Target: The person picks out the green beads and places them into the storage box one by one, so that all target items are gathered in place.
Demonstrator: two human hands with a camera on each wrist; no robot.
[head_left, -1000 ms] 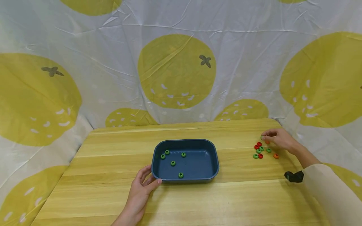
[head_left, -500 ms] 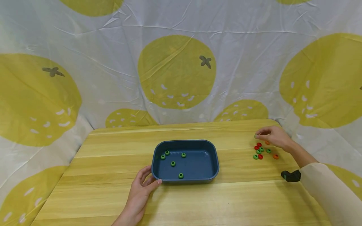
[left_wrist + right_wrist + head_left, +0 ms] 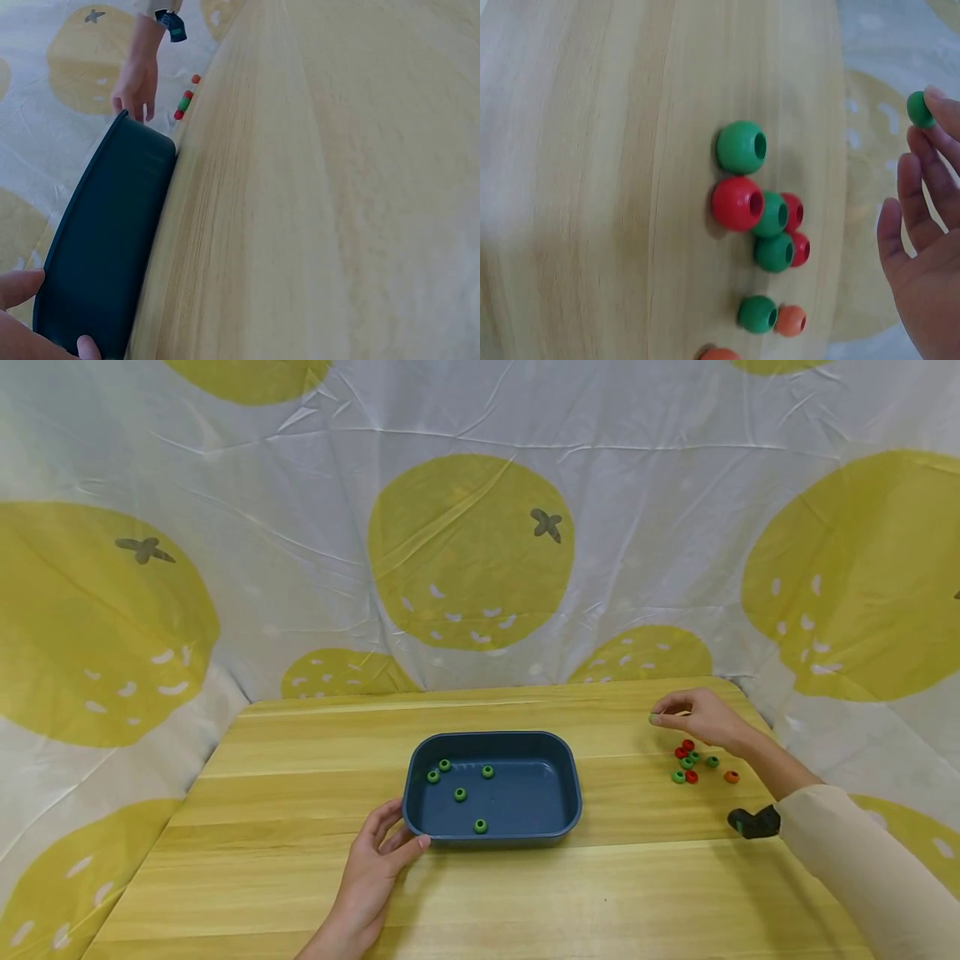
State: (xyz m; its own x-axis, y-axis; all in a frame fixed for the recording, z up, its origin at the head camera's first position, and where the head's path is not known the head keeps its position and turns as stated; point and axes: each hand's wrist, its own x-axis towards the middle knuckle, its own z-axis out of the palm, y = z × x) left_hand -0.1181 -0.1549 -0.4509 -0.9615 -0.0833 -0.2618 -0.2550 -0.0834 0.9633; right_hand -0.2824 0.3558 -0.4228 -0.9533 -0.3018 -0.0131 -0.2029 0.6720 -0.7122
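Observation:
My left hand (image 3: 369,864) grips the near left corner of a dark blue rectangular tray (image 3: 491,841), its thumb at the front wall and the other fingers along the left end. Inside the tray lie several green beads (image 3: 460,794). Over the right part of the table, my right hand (image 3: 705,720) pinches a green bead (image 3: 919,109) between thumb and index finger, raised above the tabletop. Below that hand, several loose beads are grouped on the wood: green (image 3: 741,148), red (image 3: 737,203) and orange (image 3: 790,320), each with a round hole.
The wood-grain table (image 3: 315,793) carries everything. Behind it and at its sides hangs a white cloth (image 3: 300,527) printed with big yellow fruit. A dark device (image 3: 753,822) sits at the right wrist, beside the beige sleeve (image 3: 862,860).
My right hand has moved left and slightly up, carrying the green bead away from the loose beads. The left hand and the tray have stayed in place.

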